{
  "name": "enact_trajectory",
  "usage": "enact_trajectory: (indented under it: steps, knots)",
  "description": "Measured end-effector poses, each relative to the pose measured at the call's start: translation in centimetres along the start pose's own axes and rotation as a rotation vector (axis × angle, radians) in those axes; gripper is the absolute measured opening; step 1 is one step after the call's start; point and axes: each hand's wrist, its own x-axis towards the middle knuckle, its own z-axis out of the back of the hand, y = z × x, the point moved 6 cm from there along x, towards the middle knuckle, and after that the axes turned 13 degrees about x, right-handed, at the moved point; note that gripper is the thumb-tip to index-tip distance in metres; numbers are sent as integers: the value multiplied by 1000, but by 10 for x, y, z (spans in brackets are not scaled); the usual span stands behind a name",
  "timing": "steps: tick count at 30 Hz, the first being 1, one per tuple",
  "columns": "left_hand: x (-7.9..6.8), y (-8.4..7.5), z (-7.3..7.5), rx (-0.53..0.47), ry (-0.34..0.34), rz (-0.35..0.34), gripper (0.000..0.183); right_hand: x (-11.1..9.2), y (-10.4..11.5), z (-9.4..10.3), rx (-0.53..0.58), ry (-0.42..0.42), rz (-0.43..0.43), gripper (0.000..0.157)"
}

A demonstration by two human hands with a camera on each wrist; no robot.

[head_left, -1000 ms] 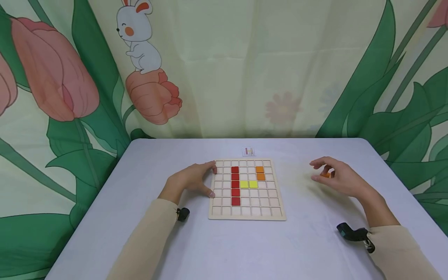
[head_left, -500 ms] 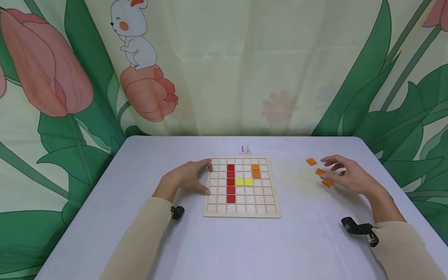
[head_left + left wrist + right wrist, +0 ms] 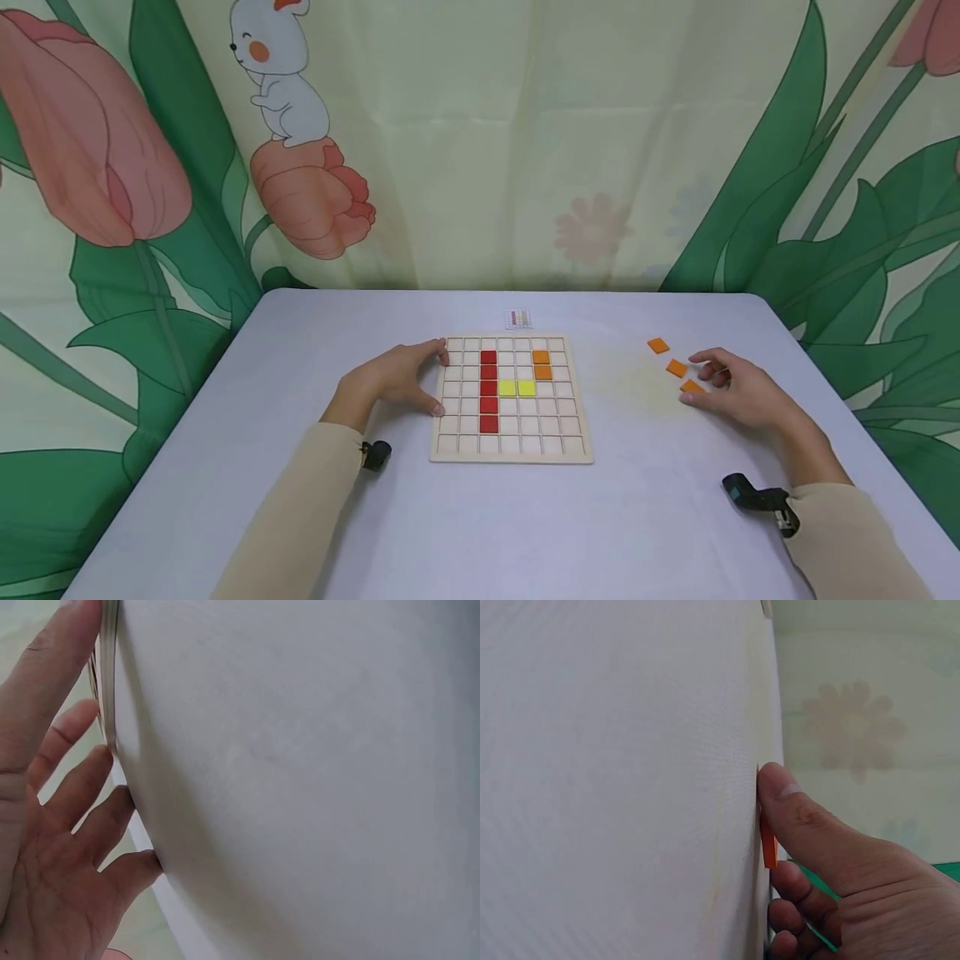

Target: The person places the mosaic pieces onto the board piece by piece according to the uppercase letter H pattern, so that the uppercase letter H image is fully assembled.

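My left hand [image 3: 390,379] is at the left edge of a wooden grid board [image 3: 437,457], thumb and index finger spread along the rim. Its other fingertips rest on the table in the left wrist view. The board bears a column of red squares [image 3: 488,388], two yellow squares [image 3: 517,388] and two orange squares [image 3: 542,364]. Off to the right, my right hand [image 3: 750,396] is low over the table, thumb tip beside the nearest orange tile [image 3: 690,386]. Its fingers are loosely bent. Part of an orange tile [image 3: 769,844] shows behind the thumb in the right wrist view.
Two more orange tiles, a far one [image 3: 658,345] and a middle one [image 3: 677,368], lie in a slanting row. A small pattern card [image 3: 518,318] lies behind the board. The white table [image 3: 480,533] meets a printed curtain [image 3: 465,150] at the back.
My right hand has let go of the orange tiles, which now lie spread out on the table. Its thumb has shifted to the nearest tile. My left hand stays at the board.
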Motion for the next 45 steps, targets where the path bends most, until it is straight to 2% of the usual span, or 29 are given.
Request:
enact_trajectory:
  steps: [5,10,17,24,30,39,45]
  knots:
    - [2,0,-2,-2,9,-11,75,-1,-2,-2,-8,-10,-3,75]
    - [3,-1,-1,-6,5,-2,75,0,1,1,-42,12,38,61]
    - [3,3,-1,6,5,13,76,-1,5,0,-27,60,80,45]
    - [4,1,-1,6,11,7,76,-6,7,-3,-32,66,111,28]
    - [2,1,1,8,8,7,76,-6,18,-7,-7,55,150,25]
    - [1,1,-1,-4,20,5,77,-6,26,-8,33,60,125,32]
    - [2,3,1,12,18,13,78,-1,42,-5,83,38,172,32]
